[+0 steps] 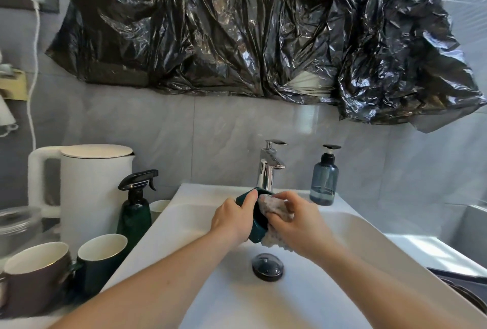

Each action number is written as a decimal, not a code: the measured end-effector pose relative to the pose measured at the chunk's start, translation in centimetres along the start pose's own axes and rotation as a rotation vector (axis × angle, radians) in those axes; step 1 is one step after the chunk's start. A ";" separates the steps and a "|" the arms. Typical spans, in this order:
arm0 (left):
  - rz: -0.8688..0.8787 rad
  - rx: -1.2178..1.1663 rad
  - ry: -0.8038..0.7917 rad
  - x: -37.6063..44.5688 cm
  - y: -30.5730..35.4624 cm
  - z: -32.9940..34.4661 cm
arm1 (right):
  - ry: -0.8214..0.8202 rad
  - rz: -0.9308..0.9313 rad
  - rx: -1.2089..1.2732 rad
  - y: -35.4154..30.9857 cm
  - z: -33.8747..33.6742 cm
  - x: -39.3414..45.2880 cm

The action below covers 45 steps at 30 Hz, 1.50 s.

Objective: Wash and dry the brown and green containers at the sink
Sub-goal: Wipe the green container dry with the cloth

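Observation:
Over the white sink basin (350,239), just below the chrome faucet (268,168), my left hand (232,216) grips a dark green container (257,227), thumb over its rim. My right hand (295,223) holds a pale grey cloth (274,210) bunched against the container's right side and opening; some of the cloth hangs below it. No water runs from the faucet. On the counter at the left stand a brown cup (34,276) and a dark green cup (100,260), both upright with cream insides.
A white kettle (89,191), a dark green spray bottle (135,210) and a small pale cup (159,209) stand left of the sink. A blue soap pump bottle (324,181) sits on the rim at the right. The black drain stopper (267,266) lies under my hands. Black plastic sheeting (263,28) covers the wall above.

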State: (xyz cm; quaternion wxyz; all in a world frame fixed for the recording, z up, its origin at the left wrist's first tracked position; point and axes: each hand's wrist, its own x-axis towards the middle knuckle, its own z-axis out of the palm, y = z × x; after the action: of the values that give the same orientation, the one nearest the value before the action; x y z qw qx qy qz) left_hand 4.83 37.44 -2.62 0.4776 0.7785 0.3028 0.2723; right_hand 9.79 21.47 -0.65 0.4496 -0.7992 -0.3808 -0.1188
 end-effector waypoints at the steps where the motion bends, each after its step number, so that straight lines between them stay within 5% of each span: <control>1: 0.007 0.001 -0.010 -0.1 0.0 0.2 | -0.011 -0.015 -0.037 0.2 0.2 0.0; 13: 0.027 0.047 -0.078 -0.8 0.2 -0.4 | -0.346 -0.242 -0.098 -0.2 1.0 -0.4; 26: 0.120 0.048 -0.052 -0.8 0.2 -0.4 | -0.231 -0.169 -0.563 0.0 -0.1 -0.2; 37: 0.106 0.029 -0.094 -1.1 0.3 -0.5 | -0.357 -0.317 -0.240 -0.4 0.5 -0.7; 45: 0.177 0.124 0.013 -0.3 0.0 -0.9 | -0.310 -0.177 -0.499 -0.9 0.1 -1.0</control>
State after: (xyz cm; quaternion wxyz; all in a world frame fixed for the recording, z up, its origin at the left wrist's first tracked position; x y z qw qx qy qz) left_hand 4.02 37.74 -2.36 0.4007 0.8284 0.2520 0.2993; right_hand 8.44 21.32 -0.63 0.1639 -0.8572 -0.4722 -0.1242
